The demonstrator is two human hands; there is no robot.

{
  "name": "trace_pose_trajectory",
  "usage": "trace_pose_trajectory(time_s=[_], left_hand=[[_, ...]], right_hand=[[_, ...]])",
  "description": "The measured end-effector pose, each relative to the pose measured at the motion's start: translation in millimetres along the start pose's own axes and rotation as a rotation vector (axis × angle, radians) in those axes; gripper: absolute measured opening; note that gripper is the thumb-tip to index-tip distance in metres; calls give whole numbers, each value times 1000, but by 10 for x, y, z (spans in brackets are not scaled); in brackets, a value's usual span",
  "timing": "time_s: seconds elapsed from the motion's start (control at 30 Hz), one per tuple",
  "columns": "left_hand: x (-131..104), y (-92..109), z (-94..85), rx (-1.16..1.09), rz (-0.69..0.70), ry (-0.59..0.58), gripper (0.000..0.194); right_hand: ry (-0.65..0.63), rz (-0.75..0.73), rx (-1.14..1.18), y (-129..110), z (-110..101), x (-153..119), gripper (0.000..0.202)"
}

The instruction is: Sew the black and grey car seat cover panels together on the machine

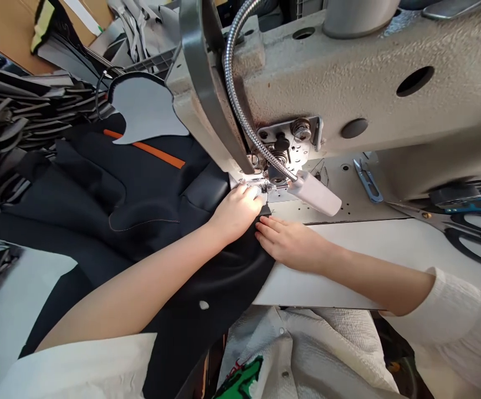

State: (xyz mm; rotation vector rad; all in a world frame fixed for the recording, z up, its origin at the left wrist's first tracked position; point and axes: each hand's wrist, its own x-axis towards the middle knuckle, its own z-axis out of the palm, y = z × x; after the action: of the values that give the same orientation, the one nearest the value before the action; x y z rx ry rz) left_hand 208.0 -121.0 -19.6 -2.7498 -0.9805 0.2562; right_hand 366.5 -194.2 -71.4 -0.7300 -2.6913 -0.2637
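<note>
A large black fabric piece (149, 188), smooth and thick-looking, drapes over the table's left side and down its front edge. Its right end reaches the needle area of a sewing machine (332, 83). My left hand (238, 213) is on the fabric close beside the presser foot, its fingers bent and closed on the material; the fingertips are partly hidden. Just to the right, my right hand (292, 242) lies with fingers stretched out flat across the fabric's edge. A lamp (315, 193) on a flexible metal neck lights the needle, which I cannot make out clearly.
Blue thread snips (368, 180) lie on the machine bed, and large black-handled scissors (452, 224) lie at the right. Behind the fabric are an orange strip (157, 153) and a pale grey panel (147, 105). Stacked dark and grey pieces (11, 116) fill the left.
</note>
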Motion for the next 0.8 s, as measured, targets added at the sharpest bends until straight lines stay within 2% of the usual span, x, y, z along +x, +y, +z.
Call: trace_pose_trajectory(time_s=[0.1,0.23,0.4,0.6,0.8], left_hand=[[75,-12,-6,24,26,-35,26],[77,-15,-41,43,47,-77,24],[-37,-90,-97,184,-58,44,25],[-41,-176,-65,94,149,84,25],[73,-107,21,54,156,87,22]], right_hand=[[5,26,-15,118,30,-21,30],[59,64,-16,105,74,-46,30],[83,67,7,-27,46,-26,28],[73,90,-7,-18,52,-12,30],[41,149,-18,80,133,-12,36]])
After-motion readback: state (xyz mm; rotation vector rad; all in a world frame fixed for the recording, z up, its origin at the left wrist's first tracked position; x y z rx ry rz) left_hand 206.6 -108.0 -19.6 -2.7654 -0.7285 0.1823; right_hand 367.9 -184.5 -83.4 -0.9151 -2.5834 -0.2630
